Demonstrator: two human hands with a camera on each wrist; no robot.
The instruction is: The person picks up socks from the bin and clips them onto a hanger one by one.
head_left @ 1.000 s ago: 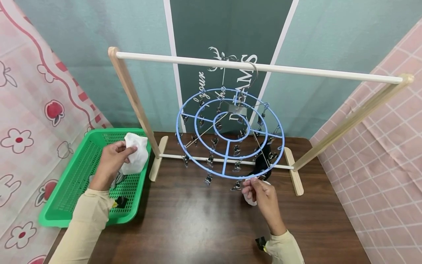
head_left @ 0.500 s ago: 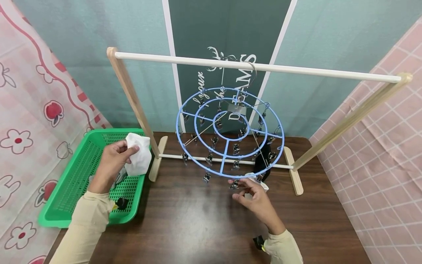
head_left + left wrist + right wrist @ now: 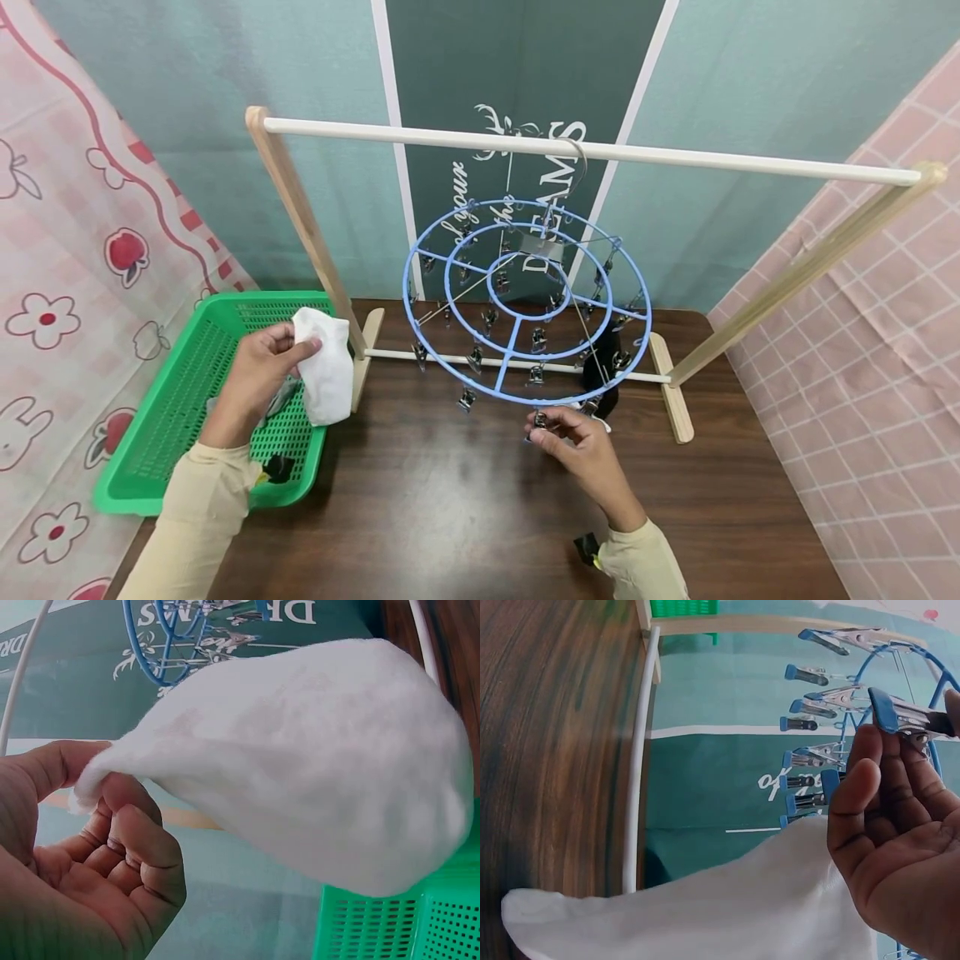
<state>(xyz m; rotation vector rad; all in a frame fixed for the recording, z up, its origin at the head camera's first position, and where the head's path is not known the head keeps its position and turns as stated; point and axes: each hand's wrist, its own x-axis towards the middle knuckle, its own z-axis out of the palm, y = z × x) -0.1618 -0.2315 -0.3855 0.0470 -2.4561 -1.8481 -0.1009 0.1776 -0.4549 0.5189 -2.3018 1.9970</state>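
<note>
My left hand (image 3: 258,371) pinches a white sock (image 3: 330,379) by its end, thumb against fingers, beside the green basket's edge. The sock hangs down from this grip and fills much of the left wrist view. Under the front rim of a round blue clip hanger (image 3: 512,346), my right hand (image 3: 588,458) holds a metal clip (image 3: 904,716) with blue tips between thumb and fingers. Behind that hand hangs another white sock (image 3: 727,915), mostly hidden in the head view. A black sock-like cloth (image 3: 597,379) hangs at the hanger's right side.
The hanger hooks onto the white rail (image 3: 420,137) of a wooden stand (image 3: 300,225). Several other clips dangle from its rings. At left, a green basket (image 3: 142,450) holds greyish cloth (image 3: 279,398). All stand on a dark wooden table (image 3: 435,517), with curtains behind and at the sides.
My right hand has let go near the hanging white sock, shifted slightly left and taken hold of the neighbouring clip. My left hand has moved the sock slightly right, and it hangs lower.
</note>
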